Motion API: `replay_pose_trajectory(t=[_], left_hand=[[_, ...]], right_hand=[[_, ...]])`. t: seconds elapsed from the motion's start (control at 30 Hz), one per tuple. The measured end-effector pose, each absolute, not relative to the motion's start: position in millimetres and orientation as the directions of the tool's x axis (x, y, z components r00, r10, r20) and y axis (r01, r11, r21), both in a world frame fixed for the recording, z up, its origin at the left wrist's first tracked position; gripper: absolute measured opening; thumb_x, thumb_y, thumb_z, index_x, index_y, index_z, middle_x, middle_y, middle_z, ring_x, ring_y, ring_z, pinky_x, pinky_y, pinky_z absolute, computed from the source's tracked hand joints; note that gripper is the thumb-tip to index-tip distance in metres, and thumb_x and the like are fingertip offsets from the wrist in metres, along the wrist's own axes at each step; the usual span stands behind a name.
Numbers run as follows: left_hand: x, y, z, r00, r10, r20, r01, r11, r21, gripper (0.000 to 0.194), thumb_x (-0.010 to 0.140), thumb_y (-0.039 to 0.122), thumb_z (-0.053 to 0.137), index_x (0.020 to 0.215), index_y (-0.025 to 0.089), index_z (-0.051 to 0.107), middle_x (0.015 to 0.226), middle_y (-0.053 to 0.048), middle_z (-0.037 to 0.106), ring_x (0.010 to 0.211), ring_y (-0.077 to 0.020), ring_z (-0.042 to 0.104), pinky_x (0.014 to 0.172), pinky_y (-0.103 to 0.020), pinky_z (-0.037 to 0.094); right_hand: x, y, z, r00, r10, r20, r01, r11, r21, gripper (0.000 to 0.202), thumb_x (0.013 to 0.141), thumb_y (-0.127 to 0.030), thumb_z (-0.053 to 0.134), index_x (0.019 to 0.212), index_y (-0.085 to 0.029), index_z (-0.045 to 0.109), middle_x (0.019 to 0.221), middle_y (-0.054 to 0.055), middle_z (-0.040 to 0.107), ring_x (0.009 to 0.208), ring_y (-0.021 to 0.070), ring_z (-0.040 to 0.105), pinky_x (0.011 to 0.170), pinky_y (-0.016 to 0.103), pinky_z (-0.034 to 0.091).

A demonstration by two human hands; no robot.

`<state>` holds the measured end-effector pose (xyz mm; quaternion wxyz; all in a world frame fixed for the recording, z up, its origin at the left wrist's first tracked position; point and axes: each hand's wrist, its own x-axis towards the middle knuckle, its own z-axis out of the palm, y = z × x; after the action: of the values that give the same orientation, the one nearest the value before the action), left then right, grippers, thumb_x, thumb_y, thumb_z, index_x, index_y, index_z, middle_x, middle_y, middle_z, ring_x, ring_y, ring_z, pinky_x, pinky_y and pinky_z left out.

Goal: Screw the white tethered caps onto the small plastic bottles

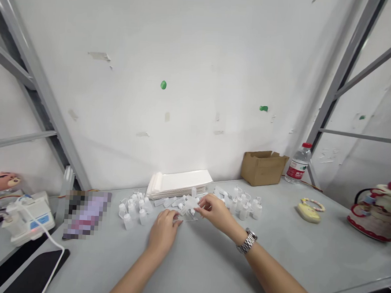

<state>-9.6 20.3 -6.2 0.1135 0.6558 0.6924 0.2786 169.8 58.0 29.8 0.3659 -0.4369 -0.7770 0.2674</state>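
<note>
Small translucent plastic bottles with caps stand in a group on the left [132, 209] and another on the right [245, 205] of the grey table [191, 270]. Between them lies a loose pile of similar pieces [170, 201]. My left hand [164, 228] is at the near side of the pile, its fingers curled around something too small to make out. My right hand [213, 208], with a metal watch on the wrist, pinches at the pile's right side, beside a clear plastic piece [188, 204]. What its fingertips hold is hidden.
White flat sheets [183, 183] are stacked behind the pile. A cardboard box [263, 169] and a water bottle [298, 165] stand at the back right. Farther right are a bracelet [314, 204], a yellow item [308, 213] and a decorated container [377, 213]. A power strip [32, 220] sits left.
</note>
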Motion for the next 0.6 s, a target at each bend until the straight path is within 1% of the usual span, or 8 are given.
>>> replay_pose_trajectory(t=[0.1, 0.2, 0.33, 0.43, 0.53, 0.6], left_hand=[[-17, 24, -4, -0.119, 0.975, 0.186, 0.808, -0.014, 0.589, 0.023, 0.077, 0.028, 0.047, 0.090, 0.017, 0.061, 0.091, -0.006, 0.063, 0.085, -0.0198, 0.058, 0.076, -0.030, 0.043], [-25, 28, -2, -0.128, 0.977, 0.170, 0.784, -0.005, 0.621, 0.025, 0.076, 0.028, 0.046, 0.090, 0.015, 0.062, 0.090, -0.007, 0.064, 0.078, -0.0184, 0.060, 0.073, -0.029, 0.044], [-27, 27, -3, -0.100, 0.983, 0.153, 0.785, -0.016, 0.619, 0.017, 0.070, 0.028, 0.054, 0.079, 0.017, 0.063, 0.090, -0.006, 0.062, 0.080, -0.0195, 0.058, 0.075, -0.030, 0.043], [-23, 24, -4, -0.080, 0.987, 0.143, 0.796, -0.023, 0.605, 0.012, 0.066, 0.024, 0.058, 0.076, 0.018, 0.063, 0.087, -0.005, 0.061, 0.087, -0.0214, 0.055, 0.078, -0.031, 0.042], [-21, 22, -5, -0.084, 0.985, 0.150, 0.808, -0.021, 0.588, 0.008, 0.068, 0.021, 0.055, 0.073, 0.018, 0.061, 0.086, -0.006, 0.058, 0.093, -0.0230, 0.052, 0.080, -0.032, 0.039], [-20, 22, -5, -0.083, 0.985, 0.153, 0.813, -0.022, 0.582, 0.007, 0.069, 0.020, 0.053, 0.069, 0.018, 0.060, 0.084, -0.006, 0.057, 0.092, -0.0235, 0.052, 0.079, -0.033, 0.039]], right_hand=[[171, 57, 30, -0.368, 0.857, 0.361, 0.508, 0.511, -0.694, 0.016, 0.078, -0.032, 0.055, 0.070, -0.018, 0.053, 0.078, 0.002, 0.057, 0.064, 0.0125, 0.053, 0.060, 0.025, 0.043], [171, 56, 30, -0.375, 0.860, 0.346, 0.515, 0.504, -0.693, 0.016, 0.077, -0.032, 0.056, 0.070, -0.018, 0.055, 0.075, 0.002, 0.059, 0.064, 0.0133, 0.054, 0.059, 0.024, 0.042], [171, 56, 32, -0.385, 0.880, 0.278, 0.507, 0.453, -0.734, 0.019, 0.076, -0.034, 0.056, 0.067, -0.018, 0.057, 0.067, 0.002, 0.063, 0.062, 0.0140, 0.056, 0.055, 0.023, 0.040], [172, 55, 35, -0.387, 0.892, 0.233, 0.521, 0.420, -0.743, 0.020, 0.076, -0.035, 0.055, 0.066, -0.018, 0.056, 0.057, 0.001, 0.063, 0.056, 0.0133, 0.056, 0.052, 0.022, 0.038], [174, 52, 38, -0.414, 0.891, 0.185, 0.552, 0.407, -0.727, 0.020, 0.077, -0.036, 0.053, 0.067, -0.018, 0.054, 0.053, -0.001, 0.062, 0.052, 0.0123, 0.056, 0.050, 0.021, 0.036], [175, 50, 40, -0.433, 0.888, 0.153, 0.599, 0.411, -0.687, 0.021, 0.077, -0.036, 0.052, 0.067, -0.018, 0.053, 0.051, -0.001, 0.060, 0.049, 0.0115, 0.053, 0.048, 0.020, 0.034]])
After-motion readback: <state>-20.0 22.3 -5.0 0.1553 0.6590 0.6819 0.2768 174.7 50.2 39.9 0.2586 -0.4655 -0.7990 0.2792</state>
